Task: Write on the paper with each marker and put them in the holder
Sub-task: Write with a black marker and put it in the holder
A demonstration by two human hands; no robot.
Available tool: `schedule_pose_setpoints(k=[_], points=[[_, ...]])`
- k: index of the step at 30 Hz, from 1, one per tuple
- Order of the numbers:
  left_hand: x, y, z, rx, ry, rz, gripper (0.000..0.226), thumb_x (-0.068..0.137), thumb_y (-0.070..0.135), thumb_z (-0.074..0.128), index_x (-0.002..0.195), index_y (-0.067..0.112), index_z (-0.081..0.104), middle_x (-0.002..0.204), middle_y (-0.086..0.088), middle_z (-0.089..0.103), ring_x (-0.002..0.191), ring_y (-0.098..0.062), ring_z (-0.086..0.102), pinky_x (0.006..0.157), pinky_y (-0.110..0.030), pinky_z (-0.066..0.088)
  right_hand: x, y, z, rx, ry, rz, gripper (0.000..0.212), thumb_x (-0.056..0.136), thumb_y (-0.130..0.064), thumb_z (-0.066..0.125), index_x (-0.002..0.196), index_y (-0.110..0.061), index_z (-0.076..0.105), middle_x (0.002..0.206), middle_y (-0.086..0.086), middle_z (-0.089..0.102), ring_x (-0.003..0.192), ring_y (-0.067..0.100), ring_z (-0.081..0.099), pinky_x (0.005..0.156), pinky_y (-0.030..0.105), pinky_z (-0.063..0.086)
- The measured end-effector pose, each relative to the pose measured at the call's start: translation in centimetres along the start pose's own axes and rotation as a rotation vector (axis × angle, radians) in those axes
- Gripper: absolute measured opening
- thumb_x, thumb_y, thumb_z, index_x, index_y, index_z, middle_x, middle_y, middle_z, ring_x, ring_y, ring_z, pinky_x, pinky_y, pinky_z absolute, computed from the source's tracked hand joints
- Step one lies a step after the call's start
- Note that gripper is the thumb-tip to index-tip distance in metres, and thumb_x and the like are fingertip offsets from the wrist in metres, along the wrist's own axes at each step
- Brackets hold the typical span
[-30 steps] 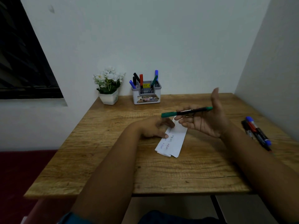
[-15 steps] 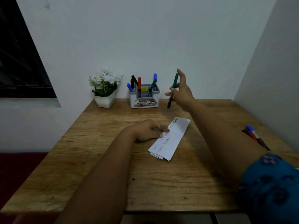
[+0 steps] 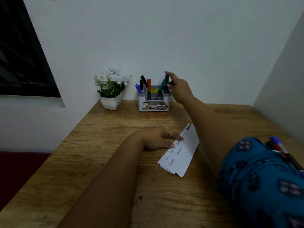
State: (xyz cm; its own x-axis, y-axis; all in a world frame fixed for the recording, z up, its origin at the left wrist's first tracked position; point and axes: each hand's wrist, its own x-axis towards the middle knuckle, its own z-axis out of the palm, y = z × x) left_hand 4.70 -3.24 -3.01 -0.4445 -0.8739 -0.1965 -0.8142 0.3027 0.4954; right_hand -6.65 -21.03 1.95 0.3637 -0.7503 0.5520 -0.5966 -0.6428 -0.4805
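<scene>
Right hand (image 3: 178,87) pinching slim green marker (image 3: 166,83) in grey plastic holder (image 3: 153,102); left hand (image 3: 160,138) flat on folded paper (image 3: 184,153).

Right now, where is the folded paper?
In the head view, the folded paper lies mid-table, right of centre, its left edge under the left hand.
</scene>
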Motion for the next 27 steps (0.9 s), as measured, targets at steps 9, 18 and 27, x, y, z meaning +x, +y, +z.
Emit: schedule_pose_setpoints(k=[9, 18, 27], points=[[-0.5, 1.1, 0.3, -0.080, 0.118, -0.055, 0.036, 0.093, 0.045, 0.057, 0.129, 0.047, 0.056, 0.147, 0.016, 0.044, 0.137, -0.016, 0.036, 0.114, -0.049, 0.025, -6.5, -0.3, -10.1, -0.176, -0.060, 0.256, 0.028, 0.094, -0.005, 0.055, 0.118, -0.013, 0.067, 0.111, 0.011, 0.068, 0.093, 0.020, 0.061, 0.078, 0.021, 0.042], [-0.2, 4.2, 3.1, 0.082, 0.360, 0.017, 0.031, 0.094, 0.039, 0.057, 0.123, 0.029, 0.065, 0.110, 0.007, 0.055, 0.111, -0.019, 0.047, 0.094, -0.034, 0.036, -20.6, 2.8, -21.1, -0.818, -0.444, 0.746, 0.033, 0.089, -0.017, 0.067, 0.120, -0.006, 0.066, 0.127, 0.012, 0.061, 0.116, 0.025, 0.058, 0.099, 0.028, 0.046], [-0.4, 4.9, 4.5, 0.098, 0.513, 0.102, 0.019, 0.092, 0.031, 0.061, 0.107, 0.026, 0.073, 0.090, 0.015, 0.059, 0.076, 0.001, 0.048, 0.062, -0.016, 0.032, -24.4, 4.7, -19.0, -0.647, -0.098, 0.790, 0.013, 0.093, -0.007, 0.055, 0.104, -0.006, 0.062, 0.122, 0.018, 0.059, 0.112, 0.033, 0.058, 0.090, 0.038, 0.047]])
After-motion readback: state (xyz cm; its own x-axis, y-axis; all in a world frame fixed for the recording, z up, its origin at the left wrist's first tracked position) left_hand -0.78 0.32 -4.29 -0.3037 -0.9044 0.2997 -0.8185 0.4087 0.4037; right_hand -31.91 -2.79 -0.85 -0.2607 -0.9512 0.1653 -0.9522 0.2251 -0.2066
